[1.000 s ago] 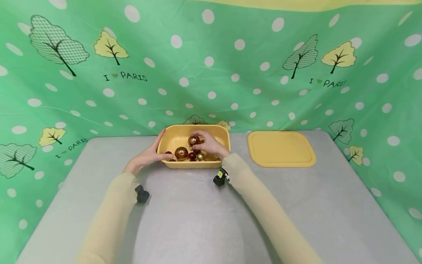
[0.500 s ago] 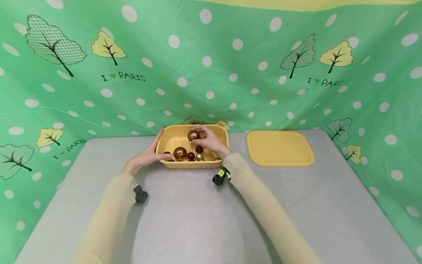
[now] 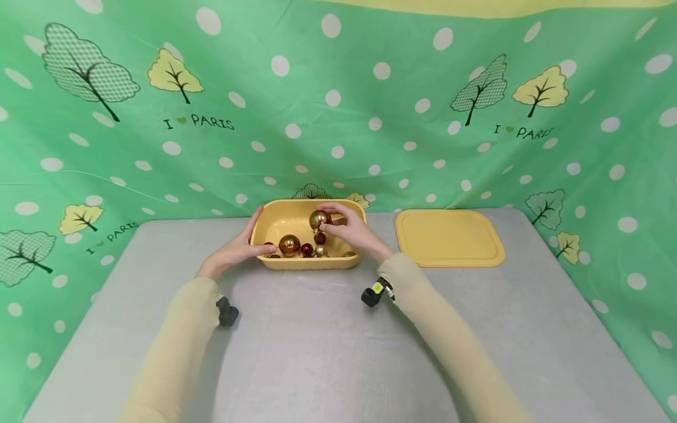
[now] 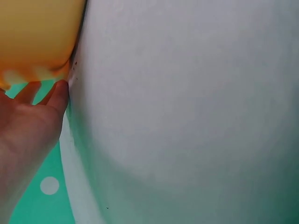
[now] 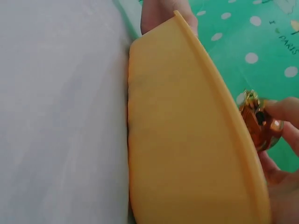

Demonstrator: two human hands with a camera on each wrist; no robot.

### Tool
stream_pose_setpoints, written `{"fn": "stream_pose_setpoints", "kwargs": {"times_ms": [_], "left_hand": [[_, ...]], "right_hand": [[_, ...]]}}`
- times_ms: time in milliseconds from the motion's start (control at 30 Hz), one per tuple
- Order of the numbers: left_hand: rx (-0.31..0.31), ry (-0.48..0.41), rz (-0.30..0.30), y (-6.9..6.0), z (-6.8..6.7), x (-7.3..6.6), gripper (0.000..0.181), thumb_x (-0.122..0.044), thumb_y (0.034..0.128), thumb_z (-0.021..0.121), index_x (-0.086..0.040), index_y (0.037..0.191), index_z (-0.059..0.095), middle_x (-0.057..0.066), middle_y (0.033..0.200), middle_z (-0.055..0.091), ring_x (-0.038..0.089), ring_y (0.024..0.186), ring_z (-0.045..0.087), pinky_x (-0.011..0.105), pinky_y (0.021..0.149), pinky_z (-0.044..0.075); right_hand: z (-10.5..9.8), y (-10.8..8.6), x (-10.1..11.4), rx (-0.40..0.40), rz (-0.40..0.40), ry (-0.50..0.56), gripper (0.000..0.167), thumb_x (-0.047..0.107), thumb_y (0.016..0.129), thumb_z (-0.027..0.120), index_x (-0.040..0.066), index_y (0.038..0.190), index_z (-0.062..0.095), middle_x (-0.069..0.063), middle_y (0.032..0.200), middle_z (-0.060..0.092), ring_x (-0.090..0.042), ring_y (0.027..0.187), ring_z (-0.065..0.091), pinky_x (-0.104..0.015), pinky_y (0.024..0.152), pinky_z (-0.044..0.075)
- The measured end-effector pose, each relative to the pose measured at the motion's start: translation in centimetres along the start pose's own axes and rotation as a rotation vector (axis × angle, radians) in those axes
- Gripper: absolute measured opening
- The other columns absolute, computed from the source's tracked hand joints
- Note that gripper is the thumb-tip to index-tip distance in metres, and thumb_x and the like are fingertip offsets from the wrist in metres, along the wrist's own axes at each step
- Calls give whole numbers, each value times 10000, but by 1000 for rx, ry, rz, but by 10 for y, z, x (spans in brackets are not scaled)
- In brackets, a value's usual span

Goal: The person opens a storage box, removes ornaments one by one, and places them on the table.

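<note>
A yellow box (image 3: 312,264) holds several shiny balls, among them a large copper one (image 3: 289,245), a small red one (image 3: 307,249) and a small gold one (image 3: 321,251). My left hand (image 3: 235,249) grips the box's left end, thumb over the near rim; in the left wrist view its fingers press the box wall (image 4: 37,37). Above the box's right half, my right hand (image 3: 351,228) pinches a bronze ball (image 3: 319,220) between thumb and fingers. The right wrist view shows that ball (image 5: 261,128) just beyond the rim, its gold cap facing up.
A flat yellow lid (image 3: 449,238) lies on the grey table (image 3: 317,352) to the right of the box. Behind the table hangs a green dotted cloth (image 3: 317,158), close to the box's far side.
My right hand has lifted the bronze ball a little and moved it right, uncovering a dark red ball below. My left hand stays on the box.
</note>
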State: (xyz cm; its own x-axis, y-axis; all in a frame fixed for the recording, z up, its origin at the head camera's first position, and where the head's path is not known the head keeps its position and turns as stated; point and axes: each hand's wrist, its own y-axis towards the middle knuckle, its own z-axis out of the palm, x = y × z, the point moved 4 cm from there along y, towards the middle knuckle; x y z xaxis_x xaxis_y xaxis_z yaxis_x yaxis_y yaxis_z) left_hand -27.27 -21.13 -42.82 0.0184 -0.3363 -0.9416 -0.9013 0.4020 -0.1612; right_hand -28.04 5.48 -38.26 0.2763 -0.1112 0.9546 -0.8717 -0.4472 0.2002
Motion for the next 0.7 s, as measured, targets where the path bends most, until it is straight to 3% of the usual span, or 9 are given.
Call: {"fn": "stream_pose_setpoints", "kwargs": {"times_ms": [233, 467, 700], "left_hand": [[2, -9, -6, 3, 1, 3, 1070, -156, 887, 697, -377, 1527, -131, 116, 1595, -138, 396, 1428, 61, 557, 1128, 76], [-2, -5, -15, 5, 0, 3, 1062, -165, 890, 697, -350, 1534, -128, 123, 1590, -151, 391, 1429, 46, 549, 1131, 38], [-7, 15, -27, 7, -1, 2, 1067, -187, 891, 695, -344, 1531, -144, 141, 1581, -180, 409, 1429, 0, 570, 1124, 20]], "right_hand": [[-19, -29, 14, 52, -45, -46, 439, -5, 904, 623, -11, 1334, 535, -146, 1322, 530, -347, 1070, 551, -384, 901, 484], [-41, -70, 13, 37, 43, -82, 455, 52, 918, 634, 44, 1362, 537, -121, 1339, 536, -306, 1042, 561, -364, 846, 501], [-63, -101, 12, 39, 44, -140, 446, 20, 905, 633, -6, 1341, 544, -166, 1321, 549, -334, 1036, 573, -393, 879, 494]]}}
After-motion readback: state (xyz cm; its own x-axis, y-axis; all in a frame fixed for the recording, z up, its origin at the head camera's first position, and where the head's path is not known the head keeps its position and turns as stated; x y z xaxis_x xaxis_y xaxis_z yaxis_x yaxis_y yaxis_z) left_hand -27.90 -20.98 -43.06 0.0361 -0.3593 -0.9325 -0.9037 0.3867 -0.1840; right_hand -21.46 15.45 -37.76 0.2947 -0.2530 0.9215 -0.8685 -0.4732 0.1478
